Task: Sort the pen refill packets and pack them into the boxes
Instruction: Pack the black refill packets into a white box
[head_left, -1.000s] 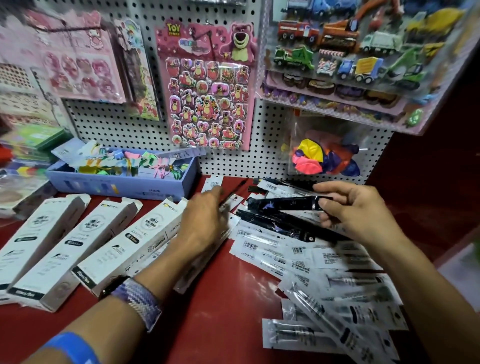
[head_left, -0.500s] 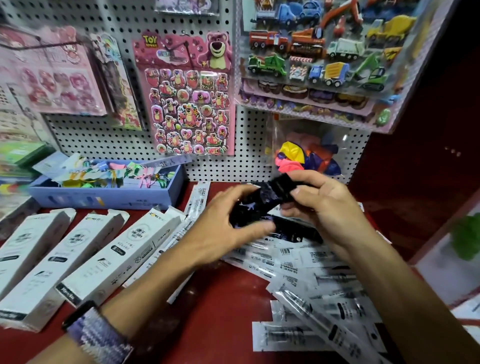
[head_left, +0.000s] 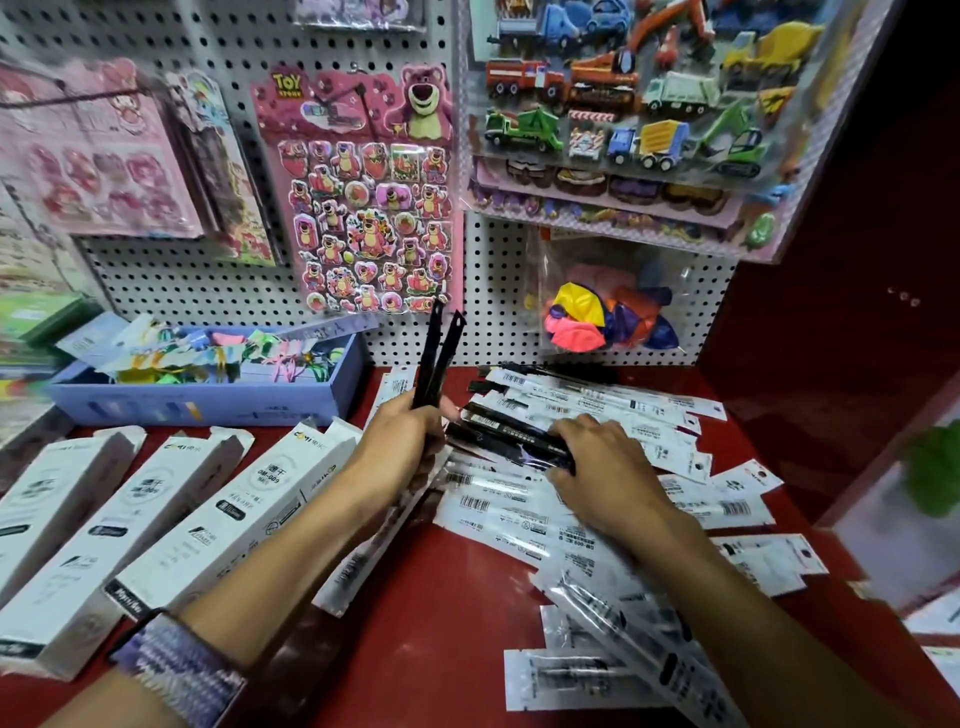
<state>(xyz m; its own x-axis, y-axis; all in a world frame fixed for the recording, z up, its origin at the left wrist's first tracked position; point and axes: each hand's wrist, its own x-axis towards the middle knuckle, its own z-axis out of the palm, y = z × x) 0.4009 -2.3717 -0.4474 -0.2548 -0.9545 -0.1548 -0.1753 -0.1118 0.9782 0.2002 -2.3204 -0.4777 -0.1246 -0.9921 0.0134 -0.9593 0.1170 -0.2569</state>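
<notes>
My left hand (head_left: 402, 441) grips two black refill packets (head_left: 439, 353) that stand upright above it. My right hand (head_left: 605, 467) reaches into the heap and grips another black packet (head_left: 511, 434) lying on the pile. White refill packets (head_left: 587, 410) with barcodes are spread over the red table (head_left: 441, 623) to the right. Three white boxes (head_left: 228, 514) lie side by side at the left with their flaps open.
A blue tray (head_left: 208, 395) of colourful items stands at the back left. A pegboard wall (head_left: 498, 291) behind holds sticker sheets, toy trucks and a bag of balloons (head_left: 608, 312). A dark red cabinet side (head_left: 841, 364) closes off the right.
The black packets passed from my right hand into my left, which now holds them upright. My right hand dropped to the pile and took hold of another black packet.
</notes>
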